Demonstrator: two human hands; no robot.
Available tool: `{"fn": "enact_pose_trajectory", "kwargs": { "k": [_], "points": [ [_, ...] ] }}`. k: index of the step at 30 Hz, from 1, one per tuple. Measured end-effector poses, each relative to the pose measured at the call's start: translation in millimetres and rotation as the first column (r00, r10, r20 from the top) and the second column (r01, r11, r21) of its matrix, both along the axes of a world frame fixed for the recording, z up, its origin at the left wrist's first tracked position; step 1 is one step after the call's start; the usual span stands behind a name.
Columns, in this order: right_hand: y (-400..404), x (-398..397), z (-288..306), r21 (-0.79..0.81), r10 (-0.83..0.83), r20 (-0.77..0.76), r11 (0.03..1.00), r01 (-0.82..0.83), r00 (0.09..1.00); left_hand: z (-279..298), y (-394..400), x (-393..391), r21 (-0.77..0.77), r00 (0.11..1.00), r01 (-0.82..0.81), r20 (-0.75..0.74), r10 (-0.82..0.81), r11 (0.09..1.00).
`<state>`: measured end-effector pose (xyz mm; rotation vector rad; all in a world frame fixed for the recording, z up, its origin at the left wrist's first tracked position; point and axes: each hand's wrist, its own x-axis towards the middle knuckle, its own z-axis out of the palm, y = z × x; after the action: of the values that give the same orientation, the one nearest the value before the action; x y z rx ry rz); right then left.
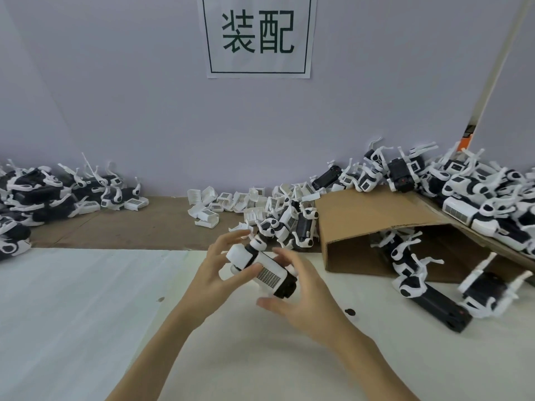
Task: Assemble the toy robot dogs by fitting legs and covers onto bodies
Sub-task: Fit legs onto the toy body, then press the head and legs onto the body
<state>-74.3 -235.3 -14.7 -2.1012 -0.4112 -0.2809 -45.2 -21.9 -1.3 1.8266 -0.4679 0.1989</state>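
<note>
Above the middle of the table point(86, 314), I hold one toy dog body point(262, 270) up in the air with both my hands. It is white on top with a black end and a patch of tiny dark squares on its side. It is tilted, with the white end up toward the far edge and the black end down toward me.

My left hand point(215, 273) grips the white end. My thumb curls under it and my fingers reach over the top. My right hand point(301, 296) is by the black end. Its fingers are spread and only a little bent, and its first finger looks like it touches the body. I cannot tell if this hand really holds on.

Near the far edge, past my hands, lies a heap of small white covers point(231, 202). Just right of them is a little bunch of finished dogs point(289, 227).

At the far right corner a brown cardboard box point(376, 227) lies on its side, open toward me. More dogs point(405, 256) spill out of it onto the table, and a big pile of dogs point(477, 192) sits on top of it.

Along the far left edge is another pile of black and white dog parts point(43, 192).

On the wall behind hangs a paper sign point(257, 36) with two big dark green characters.
</note>
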Motion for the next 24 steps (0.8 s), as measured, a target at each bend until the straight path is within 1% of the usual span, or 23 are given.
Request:
{"fn": "enact_pose_trajectory", "kwargs": {
  "k": [1, 3, 4, 5, 6, 7, 8, 9, 10, 11, 12, 13, 14, 15, 16, 17, 19, 20, 22, 24],
  "points": [
    [2.5, -0.6, -2.6, -0.066, -0.021, 0.036, 0.998, 0.023, 0.999, -1.8, -0.1, 1.6, -0.021, 0.999, -0.03, -0.03, 0.029, 0.999],
    [9.1, 0.2, -6.6, -0.119, -0.083, 0.116, 0.988, 0.097, 0.99, -7.3, -1.2, 5.2, 0.036, 0.992, -0.112, -0.049, 0.113, 0.993],
    [11.6, 1.3, -4.5, -0.107, -0.117, 0.133, 0.986, 0.132, 0.984, -10.2, -1.4, 6.7, 0.068, 0.987, -0.153, -0.048, 0.156, 0.986],
    [12.1, 4.4, 1.3, -0.08, -0.147, 0.122, 0.984, 0.157, 0.982, -11.3, -1.2, 7.9, 0.069, 0.98, -0.186, -0.061, 0.191, 0.98],
    [9.3, 11.2, 10.8, -0.05, -0.18, 0.09, 0.981, 0.185, 0.98, -11.6, -0.4, 9.0, 0.028, 0.971, -0.215, -0.097, 0.217, 0.976],
    [3.4, 20.3, 25.4, 0.006, -0.218, 0.051, 0.976, 0.218, 0.975, -10.6, 1.0, 10.8, -0.045, 0.961, -0.239, -0.153, 0.23, 0.97],
    [-6.9, 32.7, 44.8, 0.107, -0.244, 0.006, 0.964, 0.242, 0.97, -10.0, 3.1, 12.8, -0.125, 0.949, -0.263, -0.21, 0.234, 0.957],
    [-22.8, 47.4, 68.0, 0.273, -0.25, -0.058, 0.927, 0.257, 0.966, -9.2, 5.6, 15.6, -0.181, 0.936, -0.297, -0.249, 0.249, 0.938],
    [-41.8, 61.4, 93.9, 0.489, -0.202, -0.135, 0.838, 0.243, 0.97, -8.9, 8.8, 18.4, -0.191, 0.921, -0.34, -0.268, 0.284, 0.921],
    [-59.9, 72.0, 119.6, 0.704, -0.079, -0.172, 0.687, 0.179, 0.982, -9.4, 12.7, 20.5, -0.17, 0.906, -0.376, -0.272, 0.323, 0.911],
    [-77.0, 80.8, 141.3, 0.856, 0.051, -0.15, 0.506, 0.104, 0.987, -10.6, 16.4, 22.5, -0.14, 0.895, -0.4, -0.271, 0.354, 0.906],
    [-90.9, 87.1, 155.6, 0.931, 0.122, -0.138, 0.355, 0.086, 0.983, -13.3, 19.4, 24.0, -0.111, 0.888, -0.415, -0.268, 0.374, 0.903],
    [-98.8, 89.8, 161.8, 0.954, 0.146, -0.16, 0.278, 0.115, 0.976, -16.7, 21.9, 25.9, -0.085, 0.884, -0.42, -0.264, 0.386, 0.903],
    [-100.7, 90.9, 159.8, 0.949, 0.145, -0.204, 0.271, 0.159, 0.968, -19.8, 23.5, 28.0, -0.054, 0.881, -0.422, -0.261, 0.395, 0.905],
    [-95.5, 90.2, 151.6, 0.933, 0.15, -0.245, 0.304, 0.191, 0.958, -22.6, 24.7, 29.9, -0.014, 0.875, -0.424, -0.263, 0.406, 0.905],
    [-85.6, 87.6, 137.6, 0.913, 0.174, -0.271, 0.358, 0.195, 0.947, -24.7, 25.4, 31.9, 0.03, 0.869, -0.428, -0.263, 0.42, 0.903],
    [-56.5, 76.2, 98.6, 0.877, 0.283, -0.319, 0.449, 0.169, 0.905, -29.3, 25.0, 33.5, 0.122, 0.863, -0.433, -0.23, 0.449, 0.893],
    [-40.5, 68.5, 76.9, 0.867, 0.332, -0.34, 0.474, 0.156, 0.88, -31.1, 24.1, 33.4, 0.18, 0.867, -0.429, -0.192, 0.459, 0.885],
    [-8.0, 53.9, 37.3, 0.845, 0.353, -0.395, 0.501, 0.185, 0.848, -33.1, 22.4, 32.9, 0.295, 0.88, -0.421, -0.099, 0.465, 0.858],
    [23.3, 42.6, 7.7, 0.824, 0.349, -0.455, 0.513, 0.24, 0.819, -36.1, 21.4, 31.4, 0.373, 0.883, -0.426, -0.027, 0.469, 0.824]
  ]
}}
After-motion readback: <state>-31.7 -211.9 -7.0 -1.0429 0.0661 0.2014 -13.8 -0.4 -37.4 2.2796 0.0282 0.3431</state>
